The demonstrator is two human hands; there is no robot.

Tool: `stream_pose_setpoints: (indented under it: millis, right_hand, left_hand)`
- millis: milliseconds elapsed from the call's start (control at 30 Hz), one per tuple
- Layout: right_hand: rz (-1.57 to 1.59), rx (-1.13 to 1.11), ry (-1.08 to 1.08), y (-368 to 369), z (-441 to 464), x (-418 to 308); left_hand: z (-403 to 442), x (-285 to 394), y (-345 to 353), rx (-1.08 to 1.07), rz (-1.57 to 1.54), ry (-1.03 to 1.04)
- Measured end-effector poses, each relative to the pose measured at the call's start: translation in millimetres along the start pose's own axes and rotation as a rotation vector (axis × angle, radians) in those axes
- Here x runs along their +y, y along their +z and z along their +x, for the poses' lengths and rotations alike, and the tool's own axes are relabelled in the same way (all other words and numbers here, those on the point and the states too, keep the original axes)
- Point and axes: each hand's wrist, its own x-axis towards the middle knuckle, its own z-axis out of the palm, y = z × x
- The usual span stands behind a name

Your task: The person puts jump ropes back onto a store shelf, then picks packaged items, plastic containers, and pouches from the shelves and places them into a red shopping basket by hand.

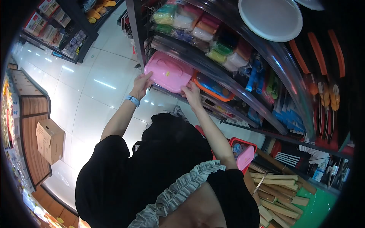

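- Now the left hand [142, 84] clamps its fingers on a pink box [167, 72].
- The right hand [192, 94] grips it likewise.
- Just beside: an orange-rimmed container [217, 96].

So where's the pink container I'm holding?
In the head view, the pink container is at upper centre, between your left hand and right hand, immediately left of the orange-and-blue container.
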Motion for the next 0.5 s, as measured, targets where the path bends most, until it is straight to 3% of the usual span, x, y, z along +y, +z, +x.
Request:
stream_pose_setpoints:
  millis: [133, 300, 500]
  right_hand:
    - [0.021, 0.043, -0.089, 6.2, 4.3, -4.3]
    - [-0.010, 0.098, -0.081, 2.9, -0.8, 2.0]
    - [-0.018, -0.094, 0.079, -10.3, -8.8, 38.9]
  left_hand:
    - [-10.2, -1.2, 16.2, -0.146, -0.041, -0.200]
    - [14.0, -4.8, 36.0, -0.233, -0.003, -0.084]
    - [44.1, 2.3, 62.8, -0.190, 0.036, -0.017]
